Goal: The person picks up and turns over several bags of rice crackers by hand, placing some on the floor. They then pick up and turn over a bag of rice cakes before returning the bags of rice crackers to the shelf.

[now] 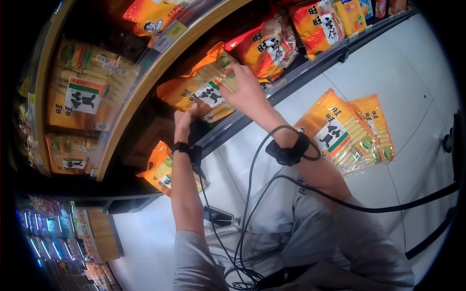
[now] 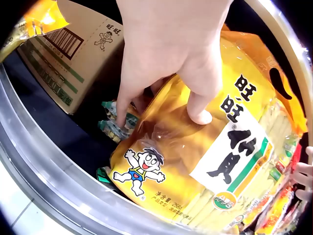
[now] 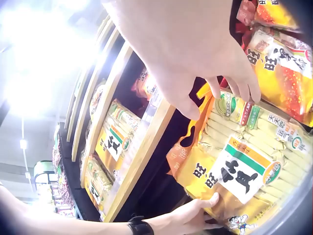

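Observation:
A yellow-orange snack bag [image 1: 187, 92] with pale stick-shaped packs in its clear part lies on the low shelf. My left hand [image 1: 184, 119] grips its lower left side; in the left wrist view the thumb [image 2: 199, 116] presses the front while the fingers go behind the edge. My right hand [image 1: 247, 92] is at the other end of the same bag, and in the right wrist view its curled fingers [image 3: 239, 88] hold the top edge beside the handle hole. Small green-and-white packs [image 2: 117, 122] show under the left hand, partly hidden by the bag.
Red-and-orange snack bags [image 1: 267, 48] stand to the right on the shelf, behind its front rail [image 1: 301, 72]. A cardboard box [image 2: 73, 58] is left of the bag. Similar yellow bags [image 1: 335, 131] lie on the tiled floor, another [image 1: 160, 167] at left. A black cable [image 1: 378, 209] hangs from my right wrist.

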The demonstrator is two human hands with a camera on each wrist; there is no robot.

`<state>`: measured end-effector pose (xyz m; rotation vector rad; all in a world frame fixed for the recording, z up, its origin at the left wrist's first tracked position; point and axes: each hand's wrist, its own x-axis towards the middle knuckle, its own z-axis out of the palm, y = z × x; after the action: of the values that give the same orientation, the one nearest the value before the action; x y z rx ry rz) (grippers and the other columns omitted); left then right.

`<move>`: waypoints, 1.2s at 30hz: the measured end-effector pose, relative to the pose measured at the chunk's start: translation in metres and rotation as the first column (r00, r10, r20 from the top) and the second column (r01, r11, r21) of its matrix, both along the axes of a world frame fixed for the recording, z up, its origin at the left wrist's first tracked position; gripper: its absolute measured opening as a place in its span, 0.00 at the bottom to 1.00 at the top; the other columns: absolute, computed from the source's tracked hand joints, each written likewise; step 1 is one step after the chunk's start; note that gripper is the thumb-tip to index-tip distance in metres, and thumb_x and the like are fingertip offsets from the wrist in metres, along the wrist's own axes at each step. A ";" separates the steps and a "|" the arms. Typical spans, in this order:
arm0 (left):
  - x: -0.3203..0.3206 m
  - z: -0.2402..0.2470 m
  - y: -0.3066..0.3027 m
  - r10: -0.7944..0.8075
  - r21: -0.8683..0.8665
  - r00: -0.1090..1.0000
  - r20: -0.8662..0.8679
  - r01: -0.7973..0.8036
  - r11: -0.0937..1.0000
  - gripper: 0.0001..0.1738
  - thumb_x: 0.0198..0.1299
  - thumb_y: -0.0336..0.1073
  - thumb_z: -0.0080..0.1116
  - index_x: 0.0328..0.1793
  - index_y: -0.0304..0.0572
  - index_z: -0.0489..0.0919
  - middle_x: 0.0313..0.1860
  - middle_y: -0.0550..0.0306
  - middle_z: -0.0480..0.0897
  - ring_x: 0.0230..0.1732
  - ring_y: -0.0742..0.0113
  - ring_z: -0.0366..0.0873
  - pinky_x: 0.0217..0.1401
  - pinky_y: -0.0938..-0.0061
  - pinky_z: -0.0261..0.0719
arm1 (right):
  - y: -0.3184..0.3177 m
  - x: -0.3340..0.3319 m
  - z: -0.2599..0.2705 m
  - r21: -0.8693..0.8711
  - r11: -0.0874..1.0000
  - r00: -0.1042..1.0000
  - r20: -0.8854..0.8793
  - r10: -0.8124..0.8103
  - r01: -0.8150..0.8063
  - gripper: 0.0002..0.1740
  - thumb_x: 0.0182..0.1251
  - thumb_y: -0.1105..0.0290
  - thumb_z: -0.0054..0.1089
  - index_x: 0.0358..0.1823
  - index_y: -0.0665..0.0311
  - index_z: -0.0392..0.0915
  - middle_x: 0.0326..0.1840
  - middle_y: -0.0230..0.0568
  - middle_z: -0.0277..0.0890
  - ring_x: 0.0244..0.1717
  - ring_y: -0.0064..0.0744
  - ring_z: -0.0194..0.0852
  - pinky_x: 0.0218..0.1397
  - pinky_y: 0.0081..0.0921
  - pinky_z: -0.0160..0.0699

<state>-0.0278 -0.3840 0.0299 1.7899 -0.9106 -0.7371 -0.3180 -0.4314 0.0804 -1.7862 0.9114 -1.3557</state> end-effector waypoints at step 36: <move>-0.008 -0.017 -0.019 -0.074 0.077 0.997 -0.017 0.075 0.994 0.23 0.51 0.40 0.75 0.46 0.27 0.84 0.43 0.53 0.86 0.43 0.70 0.83 0.46 0.76 0.78 | -0.051 0.028 -0.088 0.094 0.984 0.869 -0.460 0.179 -0.153 0.35 0.65 0.54 0.59 0.68 0.67 0.65 0.74 0.58 0.57 0.74 0.54 0.55 0.72 0.44 0.62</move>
<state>-0.0359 -0.4031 0.0124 1.8241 -0.9551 -0.8414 -0.2898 -0.4823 -0.0073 -2.1400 0.9990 -0.7897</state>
